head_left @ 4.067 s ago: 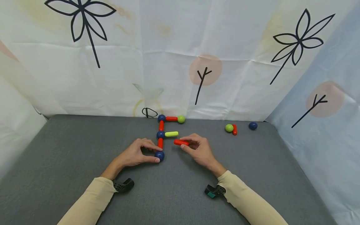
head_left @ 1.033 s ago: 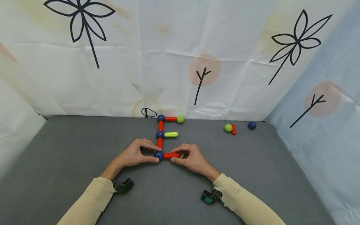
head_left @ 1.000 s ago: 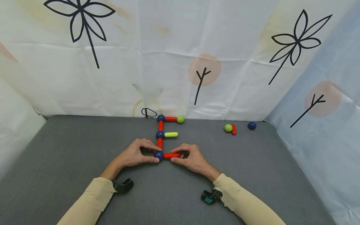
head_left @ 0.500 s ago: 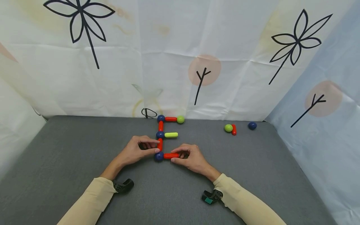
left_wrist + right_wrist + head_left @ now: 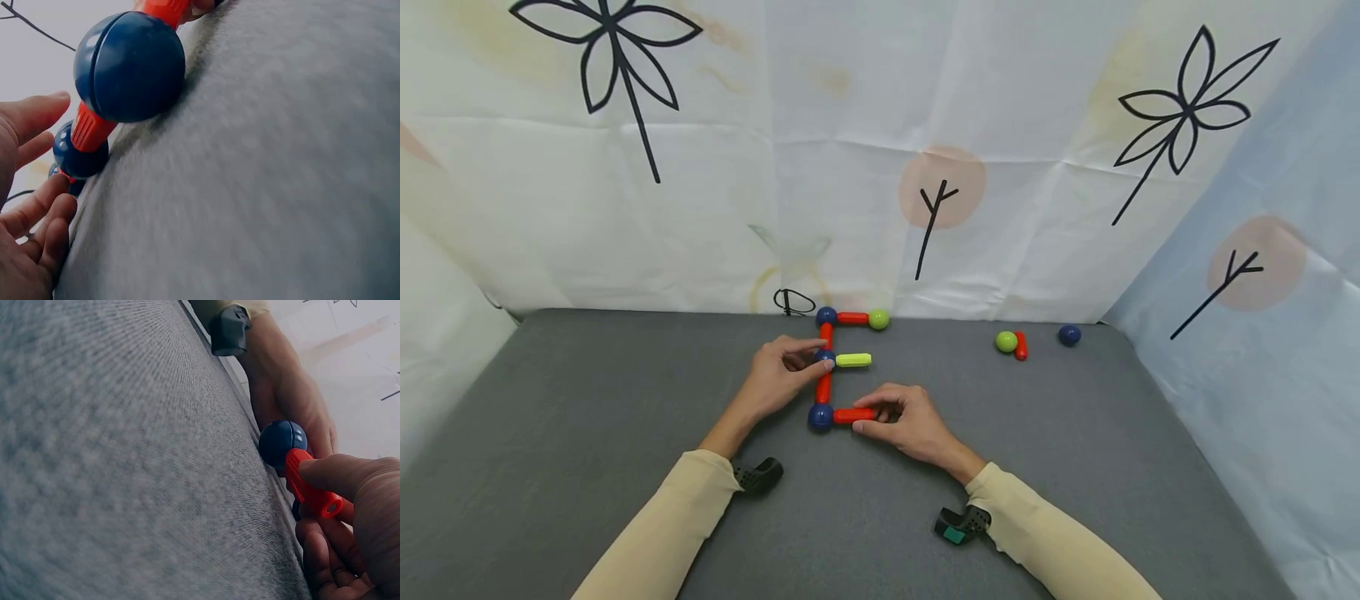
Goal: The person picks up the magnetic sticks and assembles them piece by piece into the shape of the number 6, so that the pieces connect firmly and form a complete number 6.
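Magnetic rods and balls form an E shape on the grey table. My right hand pinches a red magnetic rod between thumb and fingers. That rod's left end meets the lowest blue ball; its hollow free end faces the right wrist camera. My left hand reaches around the middle blue ball, thumb and fingers spread apart in the left wrist view, the fingertips overlapping the ball in the head view. A yellow-green rod sticks out from this ball. Red rods join the blue balls in a column.
At the far end of the shape, a top blue ball, a red rod and a green ball line up. Farther right lie another green ball, a red rod and a blue ball. A patterned cloth hangs behind.
The right hand has brought the red rod down to the lowest blue ball and stays there. The left hand has let go of that ball and moved up to the middle one.
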Action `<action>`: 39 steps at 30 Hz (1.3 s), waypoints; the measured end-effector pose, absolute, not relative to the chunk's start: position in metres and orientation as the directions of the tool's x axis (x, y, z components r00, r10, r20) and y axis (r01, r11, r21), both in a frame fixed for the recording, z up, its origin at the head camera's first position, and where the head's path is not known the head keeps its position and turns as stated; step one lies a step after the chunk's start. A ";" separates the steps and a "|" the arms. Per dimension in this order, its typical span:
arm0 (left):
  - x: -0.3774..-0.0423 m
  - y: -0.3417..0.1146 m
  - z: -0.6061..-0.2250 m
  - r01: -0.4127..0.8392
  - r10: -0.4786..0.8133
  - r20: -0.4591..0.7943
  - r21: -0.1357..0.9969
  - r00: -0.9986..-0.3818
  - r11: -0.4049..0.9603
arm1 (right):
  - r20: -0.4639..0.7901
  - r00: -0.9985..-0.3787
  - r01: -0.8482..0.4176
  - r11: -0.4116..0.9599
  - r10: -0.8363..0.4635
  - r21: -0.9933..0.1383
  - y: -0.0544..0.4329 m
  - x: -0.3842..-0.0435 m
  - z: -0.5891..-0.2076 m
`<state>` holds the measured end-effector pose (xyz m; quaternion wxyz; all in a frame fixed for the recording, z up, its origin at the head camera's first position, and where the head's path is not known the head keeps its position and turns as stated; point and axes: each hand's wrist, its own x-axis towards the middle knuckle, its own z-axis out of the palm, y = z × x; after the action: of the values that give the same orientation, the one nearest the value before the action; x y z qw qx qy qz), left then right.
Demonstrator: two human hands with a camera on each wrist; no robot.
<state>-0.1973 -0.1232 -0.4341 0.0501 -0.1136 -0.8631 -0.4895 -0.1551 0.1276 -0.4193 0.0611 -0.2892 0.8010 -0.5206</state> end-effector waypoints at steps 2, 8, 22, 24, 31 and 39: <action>-0.200 -0.120 -0.433 0.231 0.143 0.183 0.829 -0.973 0.509 | 0.207 -0.826 -0.398 0.282 -0.525 -0.873 0.125 -0.150 -0.409; -0.202 -0.116 -0.433 0.230 0.130 0.190 0.820 -0.973 0.525 | 0.207 -0.829 -0.391 0.275 -0.519 -0.878 0.124 -0.149 -0.404; -0.203 -0.118 -0.438 0.257 0.112 0.232 0.818 -0.966 0.514 | 0.221 -0.826 -0.392 0.246 -0.519 -0.887 0.123 -0.149 -0.404; -0.203 -0.118 -0.437 0.255 0.109 0.232 0.819 -0.967 0.514 | 0.231 -0.821 -0.396 0.230 -0.521 -0.889 0.123 -0.149 -0.405; -0.202 -0.117 -0.437 0.247 0.106 0.225 0.819 -0.969 0.518 | 0.240 -0.816 -0.399 0.212 -0.527 -0.892 0.124 -0.149 -0.406; -0.203 -0.117 -0.438 0.256 0.109 0.234 0.815 -0.966 0.520 | 0.223 -0.822 -0.394 0.241 -0.525 -0.887 0.124 -0.149 -0.404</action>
<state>-0.2029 -0.1174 -0.4381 0.0768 -0.1052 -0.8683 -0.4786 -0.1492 0.1235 -0.4043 0.0600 -0.2926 0.7853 -0.5423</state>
